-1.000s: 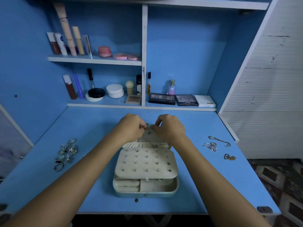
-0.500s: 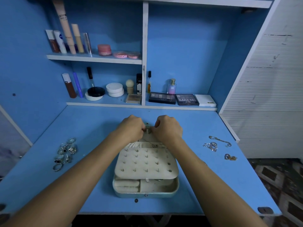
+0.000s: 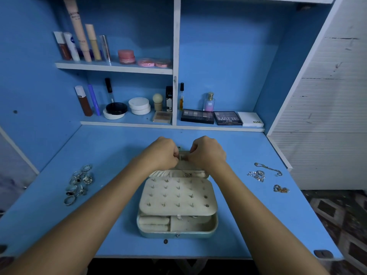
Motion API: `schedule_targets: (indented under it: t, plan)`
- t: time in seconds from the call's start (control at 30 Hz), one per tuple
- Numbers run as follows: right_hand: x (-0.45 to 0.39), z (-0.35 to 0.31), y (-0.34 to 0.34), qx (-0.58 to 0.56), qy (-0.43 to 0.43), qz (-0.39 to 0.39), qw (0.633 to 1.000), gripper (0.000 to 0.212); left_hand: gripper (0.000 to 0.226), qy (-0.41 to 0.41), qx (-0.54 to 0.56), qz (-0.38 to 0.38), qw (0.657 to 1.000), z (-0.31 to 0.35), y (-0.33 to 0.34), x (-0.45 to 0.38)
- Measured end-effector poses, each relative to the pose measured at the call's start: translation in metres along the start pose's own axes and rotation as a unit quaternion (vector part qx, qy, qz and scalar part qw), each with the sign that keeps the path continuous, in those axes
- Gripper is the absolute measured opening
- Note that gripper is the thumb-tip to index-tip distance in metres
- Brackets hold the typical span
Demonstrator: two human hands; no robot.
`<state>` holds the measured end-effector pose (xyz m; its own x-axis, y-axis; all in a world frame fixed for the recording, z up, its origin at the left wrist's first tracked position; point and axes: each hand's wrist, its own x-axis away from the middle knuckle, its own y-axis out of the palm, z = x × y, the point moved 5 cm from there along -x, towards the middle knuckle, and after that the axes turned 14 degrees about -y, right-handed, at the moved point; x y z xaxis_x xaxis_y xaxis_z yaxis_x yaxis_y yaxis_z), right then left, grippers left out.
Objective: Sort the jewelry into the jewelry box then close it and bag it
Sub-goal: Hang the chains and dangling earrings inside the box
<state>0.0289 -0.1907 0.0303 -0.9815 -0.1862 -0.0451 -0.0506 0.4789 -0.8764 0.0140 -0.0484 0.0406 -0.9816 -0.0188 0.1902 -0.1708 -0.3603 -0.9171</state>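
- On the blue desk (image 3: 111, 147), centre, near its front edge: jewelry box (image 3: 177, 228), open, pale green shell with rounded corners, cream lining that looks soft and matte.
- Over the box's lower tray: earring panel (image 3: 177, 195), cream, padded, set with rows of small posts; a few studs sit at its right side.
- At the raised lid, far side of the box: my left hand (image 3: 159, 154) and right hand (image 3: 208, 153), knuckles up, fingers of both curled inward and pinching a fine necklace (image 3: 181, 158) between them. Only a short glint of it shows; the clasp or hook it goes to is hidden by my fingers.
- Just below my hands, by the gathered lid pocket: a small pendant (image 3: 187, 175), apparently on the same chain.
- Handling, as I judge it: the chain is near weightless, limp and slippery, quick to knot or slide out; best held close at each end with fingertips, light tension only, as a thin link could snap.
- Left of the box, well apart: rings (image 3: 78, 184), a loose cluster of silver bands, hard, smooth, inclined to roll; pinch each by the band.
- Right of the box, well apart: silver bracelet (image 3: 268, 169) laid out in a line, a silver chain heap (image 3: 257, 175), a small gold piece (image 3: 281, 189).
- Box itself: I judge it rigid and light; take by both short sides once closed.
- Bag: none in view.
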Motion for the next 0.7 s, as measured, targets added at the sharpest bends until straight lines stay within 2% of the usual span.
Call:
schedule_targets:
  t: [0.17, 0.3, 0.37, 0.57, 0.7]
  plan:
    - [-0.002, 0.008, -0.014, -0.032, -0.010, -0.013, 0.999, 0.013, 0.017, -0.004, 0.085, -0.064, 0.994, 0.004, -0.003, 0.006]
    - [-0.004, 0.002, -0.023, -0.083, -0.052, -0.025, 0.995, 0.006, 0.014, -0.007, 0.146, -0.112, 0.983, 0.006, -0.002, 0.006]
    - [-0.002, -0.003, -0.026, -0.110, -0.077, -0.026, 0.991, 0.008, 0.013, -0.011, 0.172, -0.130, 0.976, 0.004, -0.002, 0.007]
    - [0.006, -0.020, -0.023, -0.209, -0.124, -0.082, 0.967, 0.018, 0.017, -0.057, 0.134, -0.050, 0.988, -0.016, -0.011, 0.000]
    - [0.007, -0.024, -0.022, -0.217, -0.141, -0.076, 0.963, 0.017, 0.017, -0.046, 0.133, -0.026, 0.990, -0.018, -0.012, 0.002]
